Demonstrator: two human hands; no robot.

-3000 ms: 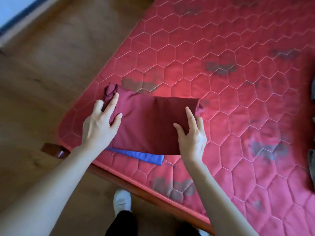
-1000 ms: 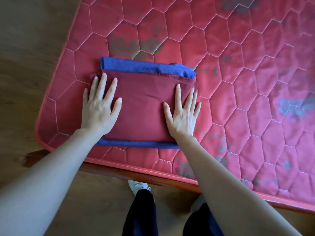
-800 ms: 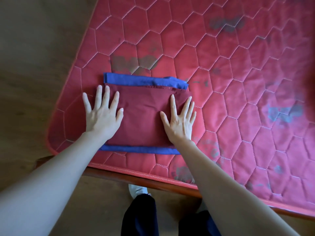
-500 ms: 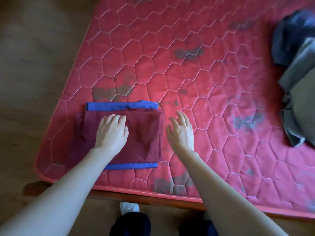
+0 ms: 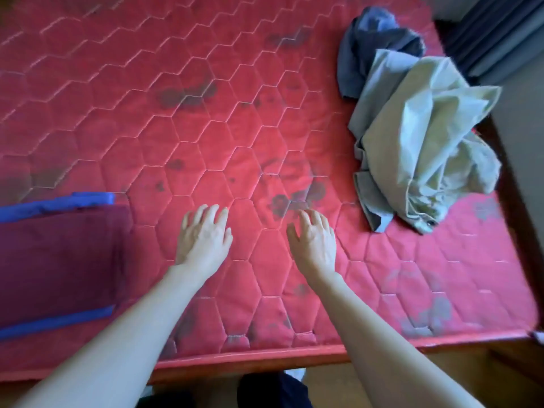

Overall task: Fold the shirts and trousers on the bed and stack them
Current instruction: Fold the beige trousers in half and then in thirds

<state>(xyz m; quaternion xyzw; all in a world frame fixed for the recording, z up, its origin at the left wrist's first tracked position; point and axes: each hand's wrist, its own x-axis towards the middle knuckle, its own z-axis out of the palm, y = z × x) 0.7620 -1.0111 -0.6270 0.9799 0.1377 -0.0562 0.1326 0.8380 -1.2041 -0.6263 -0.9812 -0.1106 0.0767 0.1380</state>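
Both hands hang over the red quilted mattress with nothing in them. The left hand and the right hand are side by side, palms down, fingers loosely bent and relaxed. At the left edge of the view lies a folded maroon garment on top of a folded blue garment, whose edges show above and below it. On the far right of the bed sits a crumpled grey-green garment, and behind it, touching, a rumpled dark blue garment.
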